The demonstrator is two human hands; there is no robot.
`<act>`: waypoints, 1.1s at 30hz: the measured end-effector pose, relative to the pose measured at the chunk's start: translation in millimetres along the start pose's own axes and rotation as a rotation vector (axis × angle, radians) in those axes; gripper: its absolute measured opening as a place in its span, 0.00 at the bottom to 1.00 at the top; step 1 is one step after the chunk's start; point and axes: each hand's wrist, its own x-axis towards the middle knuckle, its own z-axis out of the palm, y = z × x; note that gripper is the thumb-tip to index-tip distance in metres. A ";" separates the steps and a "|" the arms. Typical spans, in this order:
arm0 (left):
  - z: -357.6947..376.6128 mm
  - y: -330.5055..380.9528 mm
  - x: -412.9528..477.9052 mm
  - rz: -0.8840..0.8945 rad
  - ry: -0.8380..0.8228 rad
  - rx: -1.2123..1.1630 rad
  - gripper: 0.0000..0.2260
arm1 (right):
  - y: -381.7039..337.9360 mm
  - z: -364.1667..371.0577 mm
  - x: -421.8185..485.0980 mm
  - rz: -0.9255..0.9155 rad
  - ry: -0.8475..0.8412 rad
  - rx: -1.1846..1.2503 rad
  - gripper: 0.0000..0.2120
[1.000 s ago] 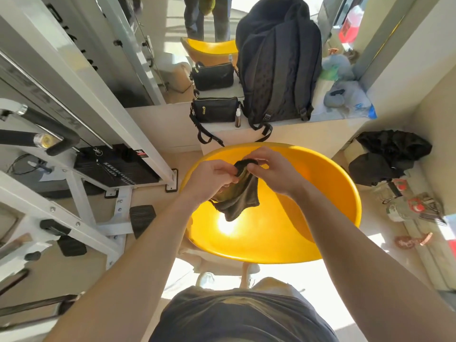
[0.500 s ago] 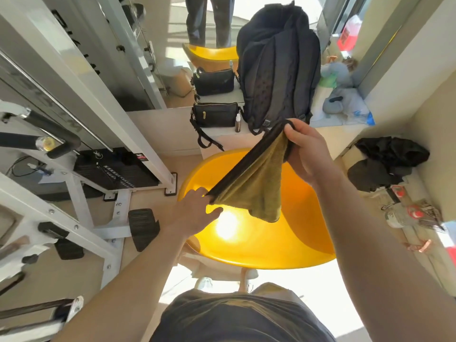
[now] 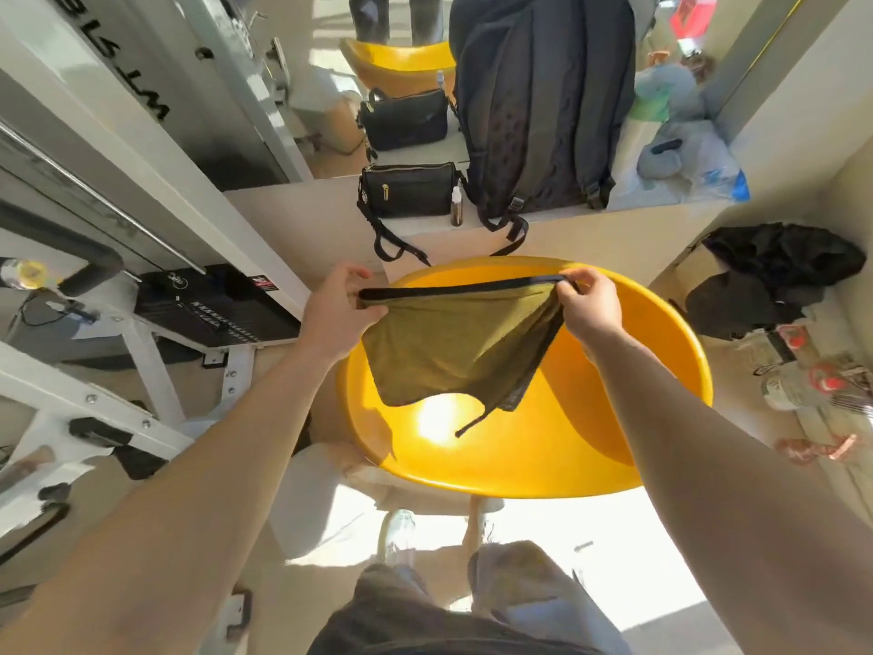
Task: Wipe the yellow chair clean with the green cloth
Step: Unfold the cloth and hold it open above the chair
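The yellow chair [image 3: 614,418] is a round glossy shell right in front of me, with a bright patch of sun on its seat. Above the seat hangs the green cloth [image 3: 453,347], olive with a dark trimmed edge, spread out flat in the air and not touching the chair. My left hand [image 3: 338,314] pinches the cloth's top left corner. At the top right corner my right hand [image 3: 590,309] grips the dark edge. The top edge is stretched tight between the two hands.
A white gym machine frame [image 3: 156,323] stands close on the left. On the ledge behind the chair sit a black backpack [image 3: 543,111], a small black bag [image 3: 406,191] and a little bottle [image 3: 456,208]. Dark clothes [image 3: 774,276] and shoes [image 3: 822,385] lie at the right.
The cloth was bunched between both hands, then pulled open. My left hand rose to take the left corner, my right hand dropped, and the cloth now hangs stretched level over the seat.
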 end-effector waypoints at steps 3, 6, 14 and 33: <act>22.4 -10.1 30.9 -0.037 0.006 -0.038 0.13 | 15.9 6.2 27.7 -0.079 0.012 0.004 0.06; 46.4 -28.9 46.9 -0.057 0.014 -0.049 0.12 | 44.1 11.3 42.7 -0.090 0.035 0.041 0.05; 178.0 -167.6 22.0 -0.193 -0.210 0.186 0.09 | 235.9 49.9 28.7 0.156 -0.014 -0.044 0.04; 404.0 -394.8 75.5 -0.446 -0.256 0.602 0.23 | 490.3 195.6 96.8 0.673 -0.150 -0.661 0.33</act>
